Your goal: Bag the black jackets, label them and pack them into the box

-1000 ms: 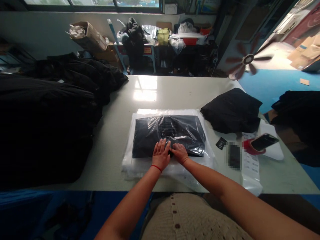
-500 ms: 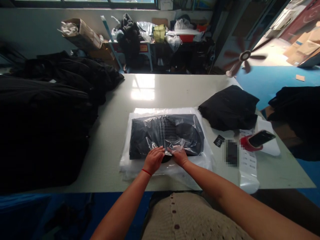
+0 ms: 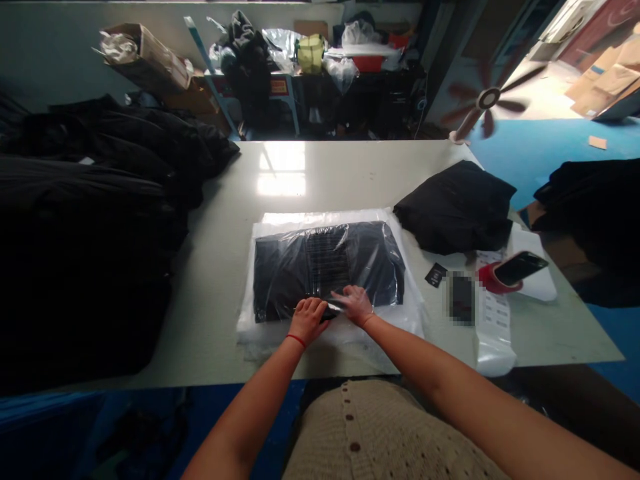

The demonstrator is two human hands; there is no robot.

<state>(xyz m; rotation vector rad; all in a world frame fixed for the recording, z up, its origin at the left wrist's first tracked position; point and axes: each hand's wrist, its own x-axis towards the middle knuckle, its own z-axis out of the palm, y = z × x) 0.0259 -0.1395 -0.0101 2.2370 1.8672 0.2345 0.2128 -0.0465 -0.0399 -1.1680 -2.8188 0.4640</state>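
A folded black garment point(image 3: 327, 260) lies in a clear plastic bag point(image 3: 280, 270) on the table, on top of a stack of clear plastic bags point(image 3: 410, 327). My left hand point(image 3: 309, 320), with a red string on its wrist, has its fingers curled over the bag's near edge and grips it. Close by on the right, my right hand point(image 3: 355, 305) is over the same edge, its fingers smeared by motion. Whether they pinch the plastic cannot be made out. A bit of black cloth and shiny plastic shows between the two hands.
A big pile of black garments point(image 3: 85, 260) covers the table's left side. On the right are a black cloth point(image 3: 457, 207), a small black card point(image 3: 436, 275), a blurred-out dark item point(image 3: 461, 298), a label strip point(image 3: 493, 333), a phone point(image 3: 521, 268) on a red roll, and a fan point(image 3: 488, 99).
The plastic over the garment now lies smoother. My right hand has shifted slightly and its fingers have lifted toward the bag's near edge. The whole view has tilted a little.
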